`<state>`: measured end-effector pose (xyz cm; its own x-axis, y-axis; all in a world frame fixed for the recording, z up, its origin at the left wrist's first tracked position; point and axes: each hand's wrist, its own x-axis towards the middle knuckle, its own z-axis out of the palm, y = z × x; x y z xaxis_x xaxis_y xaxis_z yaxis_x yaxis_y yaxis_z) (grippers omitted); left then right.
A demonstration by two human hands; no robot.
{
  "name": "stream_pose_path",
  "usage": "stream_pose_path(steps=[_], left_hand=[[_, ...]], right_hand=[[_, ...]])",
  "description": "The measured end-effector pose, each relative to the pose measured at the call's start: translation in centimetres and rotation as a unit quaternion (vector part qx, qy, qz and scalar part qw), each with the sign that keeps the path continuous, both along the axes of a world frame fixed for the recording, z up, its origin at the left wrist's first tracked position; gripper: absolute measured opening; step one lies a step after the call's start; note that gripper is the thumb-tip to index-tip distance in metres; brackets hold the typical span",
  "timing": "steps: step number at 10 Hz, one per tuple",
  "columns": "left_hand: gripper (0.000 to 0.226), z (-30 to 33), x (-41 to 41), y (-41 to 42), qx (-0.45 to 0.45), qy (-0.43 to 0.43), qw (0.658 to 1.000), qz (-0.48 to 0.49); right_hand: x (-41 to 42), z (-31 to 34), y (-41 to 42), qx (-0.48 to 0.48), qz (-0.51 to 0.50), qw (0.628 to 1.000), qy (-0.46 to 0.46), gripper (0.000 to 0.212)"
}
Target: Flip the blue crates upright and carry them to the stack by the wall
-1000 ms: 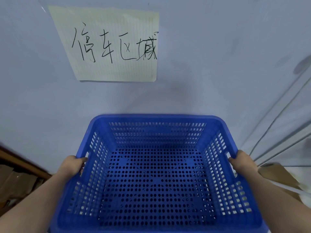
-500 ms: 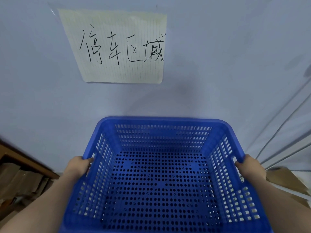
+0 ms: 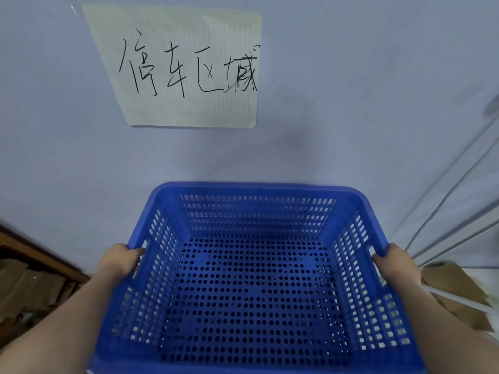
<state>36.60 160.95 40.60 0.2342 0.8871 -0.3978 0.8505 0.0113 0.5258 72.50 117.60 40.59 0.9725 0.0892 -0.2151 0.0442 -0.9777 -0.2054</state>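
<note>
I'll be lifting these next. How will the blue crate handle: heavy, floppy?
Probably light: the crate is empty and perforated all over. Likely stiff, since it keeps its shape held only by the left hand and right hand.

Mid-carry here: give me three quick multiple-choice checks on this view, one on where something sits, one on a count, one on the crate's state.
1. Where is the handwritten paper sign?
A. On the wall above the blue crate
B. Inside the crate
C. On the floor at left

2. How many hands grip the blue crate?
A. None
B. One
C. Two

3. What state is the crate in?
A. Upside down
B. Upright and empty
C. Upright and full of boxes

Answers:
1 A, the sheet hangs on the wall beyond the crate's far rim.
2 C, the left hand and right hand each hold a side rim.
3 B, the bare perforated floor faces up.
</note>
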Motion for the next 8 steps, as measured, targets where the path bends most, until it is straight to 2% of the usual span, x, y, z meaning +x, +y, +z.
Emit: stream_pose_path(steps=[2, 3, 4, 5, 6, 7, 8], left_hand=[[0.031, 0.1, -0.2, -0.2, 0.015, 0.047, 0.999, -0.022], [0.032, 0.7, 0.3, -1.0, 0.090, 0.123, 0.987, -0.058], [0.050, 1.3, 1.9, -2.6, 0.211, 0.158, 0.955, -0.133], [0.068, 2.6, 4.6, -4.1, 0.255, 0.181, 0.909, -0.274], [0.068, 4.8, 7.9, -5.3, 0.231, 0.182, 0.886, -0.358], [0.069, 7.8, 11.4, -7.0, 0.235, 0.159, 0.873, -0.396], [0.071, 9.8, 13.9, -8.1, 0.246, 0.136, 0.856, -0.434]], right_hand=[[-0.2, 0.4, -0.1, 0.010, 0.004, 1.000, 0.023, 0.029], [-0.3, 0.9, 0.1, 0.000, 0.011, 0.999, 0.046, 0.033], [-0.7, 1.4, 0.4, 0.013, -0.007, 0.997, 0.076, 0.042], [-0.9, 2.8, 1.4, -0.051, 0.052, 0.997, 0.024, 0.046], [-1.4, 6.0, 4.7, -0.076, 0.150, 0.985, -0.022, 0.056], [-1.8, 9.7, 9.0, -0.065, 0.262, 0.961, -0.057, 0.068], [-3.0, 12.5, 12.5, -0.046, 0.331, 0.940, -0.065, 0.070]])
